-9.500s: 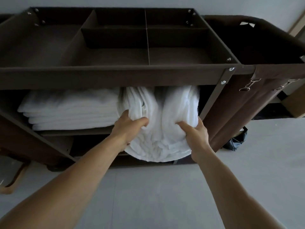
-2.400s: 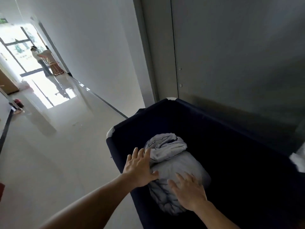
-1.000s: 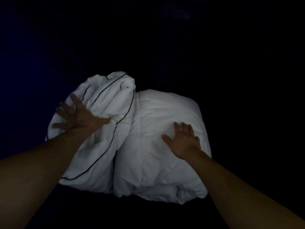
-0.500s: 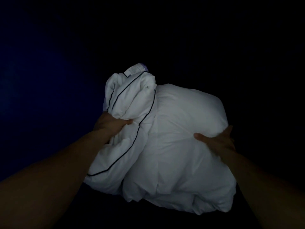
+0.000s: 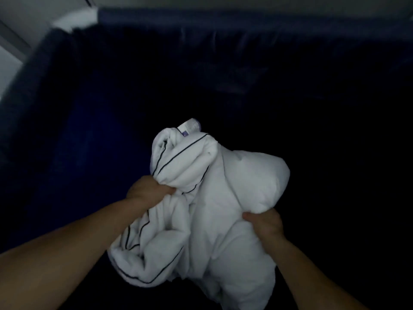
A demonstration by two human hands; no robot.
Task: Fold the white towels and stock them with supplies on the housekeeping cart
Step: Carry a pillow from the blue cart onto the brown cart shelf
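Head view looks down into a deep navy fabric bin (image 5: 67, 113), very dim inside, with its rim running across the top of the frame and a pale corner cap (image 5: 76, 19) at the upper left. A white linen bundle (image 5: 219, 204) sits at centre and lower centre, inside the bin's walls. Its left part is a crumpled piece edged with thin dark piping (image 5: 172, 163), and its right part is plain and puffy. A small label (image 5: 190, 125) pokes out at the bundle's top. The left hand (image 5: 148, 193) has its fingers curled tight into a bunch of the piped cloth at mid-left. The right hand (image 5: 264, 224) clutches a fold of the plain part at the bundle's right side. Both bare forearms reach in from the bottom corners.
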